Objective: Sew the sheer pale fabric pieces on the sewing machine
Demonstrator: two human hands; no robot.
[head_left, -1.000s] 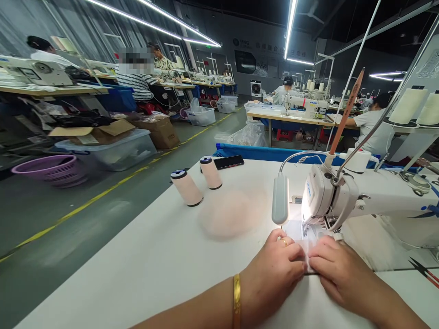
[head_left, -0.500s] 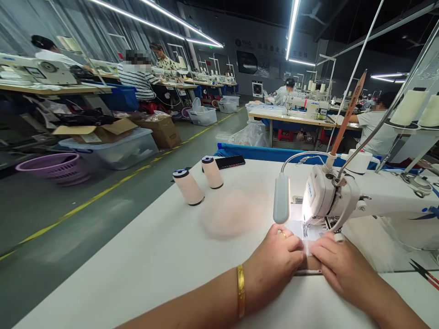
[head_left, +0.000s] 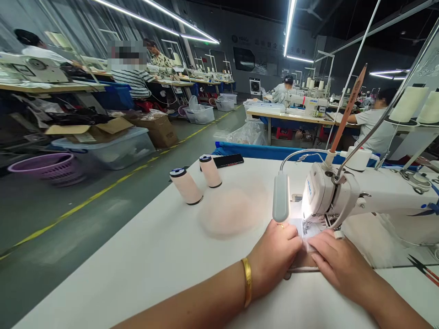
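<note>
A white sewing machine (head_left: 317, 192) stands at the right with its lamp lit over the needle area. Just in front of the needle lies thin pale fabric (head_left: 306, 249). My left hand (head_left: 277, 253) pinches the fabric's left side, fingers curled. From the right, my right hand (head_left: 338, 260) presses on the same fabric with its fingers close together, near the presser foot (head_left: 306, 226). A sheer peach piece (head_left: 229, 212) lies on the white table left of the machine. More sheer material (head_left: 370, 237) rests under the machine arm.
Two peach thread cones (head_left: 187, 186) (head_left: 210, 172) and a black phone (head_left: 228, 161) are at the table's back. A grey lamp head (head_left: 281, 196) hangs above my left hand. Red-handled snips (head_left: 425, 269) lie at the far right. Several people sit at other machines beyond.
My left hand has shifted slightly up, and its bracelet has moved to the right. My right hand has moved slightly left. The view has turned a little.
</note>
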